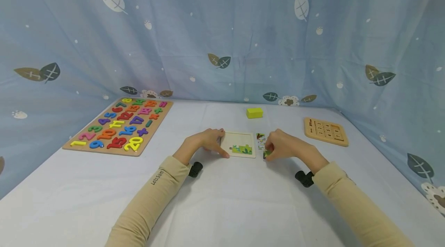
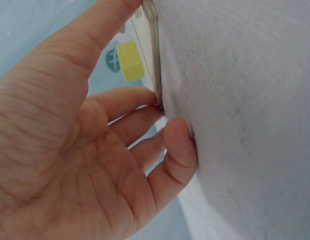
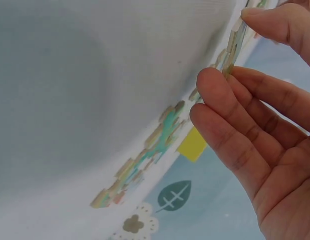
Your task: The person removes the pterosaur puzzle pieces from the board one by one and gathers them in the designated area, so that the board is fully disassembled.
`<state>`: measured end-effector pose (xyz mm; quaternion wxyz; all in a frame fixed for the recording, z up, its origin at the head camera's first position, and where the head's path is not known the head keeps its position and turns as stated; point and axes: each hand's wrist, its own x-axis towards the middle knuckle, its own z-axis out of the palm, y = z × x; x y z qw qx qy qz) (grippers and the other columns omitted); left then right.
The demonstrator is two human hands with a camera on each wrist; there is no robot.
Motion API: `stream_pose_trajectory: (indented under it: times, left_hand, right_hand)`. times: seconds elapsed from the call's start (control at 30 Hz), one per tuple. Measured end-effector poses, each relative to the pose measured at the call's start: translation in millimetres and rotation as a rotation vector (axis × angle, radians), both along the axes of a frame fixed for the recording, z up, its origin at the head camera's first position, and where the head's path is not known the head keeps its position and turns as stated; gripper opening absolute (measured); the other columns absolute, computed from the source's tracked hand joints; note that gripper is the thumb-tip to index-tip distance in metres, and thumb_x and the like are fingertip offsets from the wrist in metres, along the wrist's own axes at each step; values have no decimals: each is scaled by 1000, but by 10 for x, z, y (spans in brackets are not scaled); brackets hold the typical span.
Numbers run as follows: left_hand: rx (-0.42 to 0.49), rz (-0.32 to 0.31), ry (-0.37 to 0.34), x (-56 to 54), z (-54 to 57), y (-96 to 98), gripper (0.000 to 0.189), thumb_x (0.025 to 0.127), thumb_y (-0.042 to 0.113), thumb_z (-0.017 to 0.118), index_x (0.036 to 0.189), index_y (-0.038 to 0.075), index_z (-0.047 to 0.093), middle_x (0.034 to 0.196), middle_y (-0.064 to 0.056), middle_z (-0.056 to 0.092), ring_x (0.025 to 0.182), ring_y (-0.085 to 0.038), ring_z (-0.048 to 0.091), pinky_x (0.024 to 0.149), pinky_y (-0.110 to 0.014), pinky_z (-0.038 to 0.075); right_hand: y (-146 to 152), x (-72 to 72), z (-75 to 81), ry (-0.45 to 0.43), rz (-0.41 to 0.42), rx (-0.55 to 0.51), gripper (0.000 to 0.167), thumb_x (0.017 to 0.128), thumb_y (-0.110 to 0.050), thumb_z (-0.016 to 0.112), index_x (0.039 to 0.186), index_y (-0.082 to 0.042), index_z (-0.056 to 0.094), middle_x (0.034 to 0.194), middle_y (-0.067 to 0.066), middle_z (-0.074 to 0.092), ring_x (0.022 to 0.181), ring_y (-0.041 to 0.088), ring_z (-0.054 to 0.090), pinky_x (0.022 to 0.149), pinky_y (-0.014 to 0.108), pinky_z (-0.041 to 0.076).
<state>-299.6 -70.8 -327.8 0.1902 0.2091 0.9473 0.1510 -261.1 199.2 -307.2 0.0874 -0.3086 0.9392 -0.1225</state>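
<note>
A pale square puzzle board (image 1: 233, 139) lies mid-table, with joined green jigsaw pieces (image 1: 243, 149) along its near side. My left hand (image 1: 208, 139) holds the board by its left side, the thumb near one corner and the fingertips near the other; the board's edge (image 2: 156, 55) shows between them in the left wrist view. Just right of the board, my right hand (image 1: 284, 144) pinches a jigsaw piece (image 3: 237, 41) between thumb and fingers, tilted up on edge. Several loose jigsaw pieces (image 1: 260, 139) lie beside that hand, partly hidden by it.
Behind the board stands a yellow-green block (image 1: 255, 113). A wooden number board (image 1: 114, 149) with colourful numerals lies at the left, and a small wooden number-tile board (image 1: 326, 132) at the right. A blue patterned curtain (image 1: 208, 27) hangs behind the white table (image 1: 236, 200).
</note>
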Motion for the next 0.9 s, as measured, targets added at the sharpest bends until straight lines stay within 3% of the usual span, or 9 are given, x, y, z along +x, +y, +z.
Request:
stream_pose_trajectory:
  times: [0.53,0.63,0.8,0.9]
  left_hand:
    - [2,-5,0,-9,-8,-6,100,78,49,77,154,11,24,162,-4,15,133,-23,36,66,-23,49]
    - [-15,-11,9,-19,-18,-6,100,78,50,76,154,11,23,162,-4,15,133,-23,36,67,-23,48]
    - [-23,-20,17,-22,-23,-10,99,79,50,75,154,11,24,162,-5,15,136,-24,34,68,-23,48]
    - [-25,-21,15,-25,-19,-10,99,79,50,75,154,11,23,162,-5,16,137,-24,33,67,-23,49]
  right_hand:
    - [-16,24,-63,-36,5,-35,10,75,-12,77,70,-11,69,59,-6,47,57,6,40,53,20,33]
    - [-19,20,-65,-33,1,-32,8,75,-13,78,78,-8,73,61,-5,50,59,7,41,53,20,34]
    - [-13,14,-42,-10,24,-45,21,76,-14,79,93,-2,76,68,-3,55,62,8,44,56,20,37]
    - [-17,-1,-30,-1,44,-57,17,76,-14,79,89,-3,76,67,-4,55,62,8,44,55,20,37]
